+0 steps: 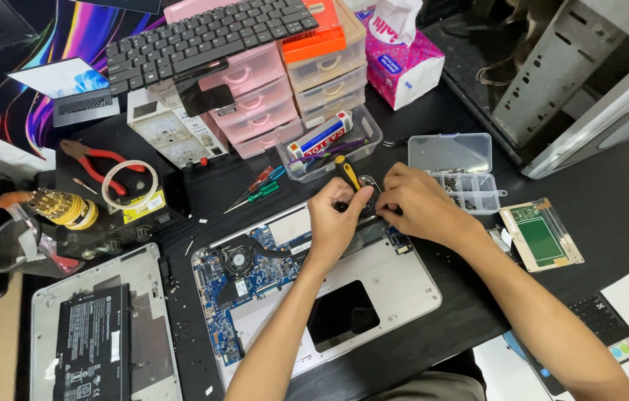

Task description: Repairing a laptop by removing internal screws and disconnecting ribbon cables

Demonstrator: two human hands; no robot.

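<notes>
Head camera, steep downward, close over workbench

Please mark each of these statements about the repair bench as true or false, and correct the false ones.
1. The left hand holds a screwdriver with a yellow and black handle. True.
2. The opened laptop shows a blue circuit board and a fan. True.
3. The red pliers lie to the right of the laptop. False: they lie at the left, beside a tape roll.
4. The screw box is shut. False: its lid stands open.
5. A keyboard rests on top of the pink drawers. True.
6. The right hand rests on the tissue pack. False: it is at the laptop's rear edge.
</notes>
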